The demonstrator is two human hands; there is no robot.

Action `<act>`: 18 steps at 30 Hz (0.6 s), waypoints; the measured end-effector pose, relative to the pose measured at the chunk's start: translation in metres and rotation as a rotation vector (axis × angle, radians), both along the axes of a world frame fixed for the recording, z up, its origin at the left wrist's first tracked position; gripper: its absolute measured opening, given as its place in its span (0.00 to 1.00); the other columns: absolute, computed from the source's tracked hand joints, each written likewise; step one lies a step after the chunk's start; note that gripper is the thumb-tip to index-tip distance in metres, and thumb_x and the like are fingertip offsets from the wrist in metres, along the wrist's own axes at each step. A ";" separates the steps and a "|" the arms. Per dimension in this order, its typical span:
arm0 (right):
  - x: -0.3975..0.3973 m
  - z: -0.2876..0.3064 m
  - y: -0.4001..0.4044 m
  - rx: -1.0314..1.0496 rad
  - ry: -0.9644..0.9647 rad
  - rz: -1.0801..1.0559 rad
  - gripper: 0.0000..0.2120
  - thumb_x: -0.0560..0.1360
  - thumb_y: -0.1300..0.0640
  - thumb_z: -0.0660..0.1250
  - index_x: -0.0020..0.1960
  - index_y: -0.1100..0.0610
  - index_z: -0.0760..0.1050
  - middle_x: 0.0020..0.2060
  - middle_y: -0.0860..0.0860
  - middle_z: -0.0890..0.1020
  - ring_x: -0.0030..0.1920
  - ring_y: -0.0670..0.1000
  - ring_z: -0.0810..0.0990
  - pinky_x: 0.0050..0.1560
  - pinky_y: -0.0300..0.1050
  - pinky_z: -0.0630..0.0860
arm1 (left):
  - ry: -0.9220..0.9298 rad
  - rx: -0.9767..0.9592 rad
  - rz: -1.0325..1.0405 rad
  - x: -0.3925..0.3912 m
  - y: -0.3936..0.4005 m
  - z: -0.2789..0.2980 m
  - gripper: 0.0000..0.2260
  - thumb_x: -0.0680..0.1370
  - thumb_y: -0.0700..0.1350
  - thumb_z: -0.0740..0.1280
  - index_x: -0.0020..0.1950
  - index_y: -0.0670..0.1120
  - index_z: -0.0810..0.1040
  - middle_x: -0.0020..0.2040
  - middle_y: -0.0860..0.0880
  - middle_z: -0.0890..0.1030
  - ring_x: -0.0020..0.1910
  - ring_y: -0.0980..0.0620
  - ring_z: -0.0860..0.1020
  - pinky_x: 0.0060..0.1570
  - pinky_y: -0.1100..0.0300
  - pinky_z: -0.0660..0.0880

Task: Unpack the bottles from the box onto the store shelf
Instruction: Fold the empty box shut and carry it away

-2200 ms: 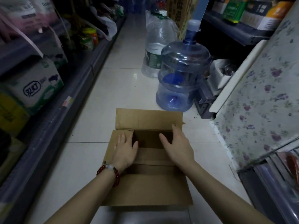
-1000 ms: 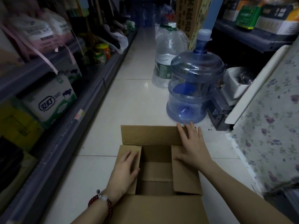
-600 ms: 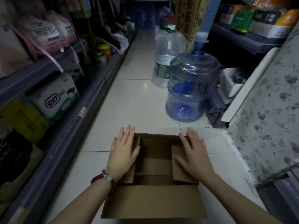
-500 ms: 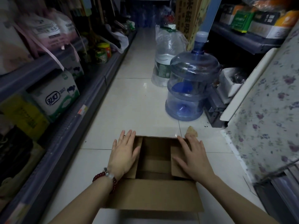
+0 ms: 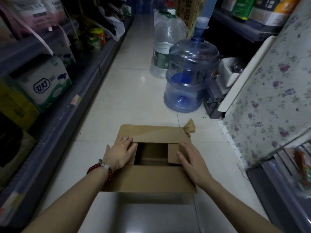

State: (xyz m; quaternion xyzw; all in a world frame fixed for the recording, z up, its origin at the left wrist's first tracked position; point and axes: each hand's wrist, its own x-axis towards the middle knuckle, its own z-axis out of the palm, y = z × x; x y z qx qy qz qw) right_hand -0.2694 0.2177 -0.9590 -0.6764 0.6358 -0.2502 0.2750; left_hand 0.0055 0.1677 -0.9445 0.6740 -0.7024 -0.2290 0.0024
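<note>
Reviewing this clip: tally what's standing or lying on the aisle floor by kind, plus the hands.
Cardboard box: 1
Large water jugs: 2, a blue one and a clear one
Crumpled paper wad: 1
Hands on the box flaps: 2, left and right
Total: 6

A brown corrugated cardboard box [image 5: 148,179] sits on the pale tiled aisle floor [image 5: 127,98] beside the grey store shelf [image 5: 50,137], its top flaps partly folded inward over a dark opening; no bottles can be made out inside.
</note>
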 end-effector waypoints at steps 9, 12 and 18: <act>-0.010 -0.015 0.054 0.034 0.092 0.159 0.44 0.65 0.21 0.49 0.75 0.41 0.53 0.73 0.37 0.50 0.74 0.39 0.43 0.75 0.43 0.46 | -0.036 0.007 0.001 0.000 0.008 0.005 0.28 0.80 0.63 0.45 0.78 0.54 0.54 0.79 0.54 0.51 0.79 0.52 0.49 0.73 0.36 0.47; -0.005 -0.010 0.058 0.031 0.156 0.237 0.43 0.63 0.22 0.52 0.73 0.36 0.47 0.74 0.37 0.47 0.75 0.41 0.40 0.76 0.45 0.42 | -0.003 0.014 0.008 0.002 0.014 0.004 0.28 0.80 0.63 0.45 0.78 0.54 0.53 0.79 0.55 0.51 0.78 0.53 0.48 0.73 0.36 0.45; -0.002 -0.005 0.060 0.033 0.198 0.242 0.48 0.60 0.21 0.54 0.75 0.39 0.50 0.77 0.45 0.51 0.77 0.47 0.44 0.76 0.46 0.43 | -0.002 0.039 0.005 0.005 0.018 0.005 0.28 0.80 0.63 0.45 0.78 0.55 0.52 0.79 0.55 0.49 0.79 0.53 0.47 0.73 0.36 0.44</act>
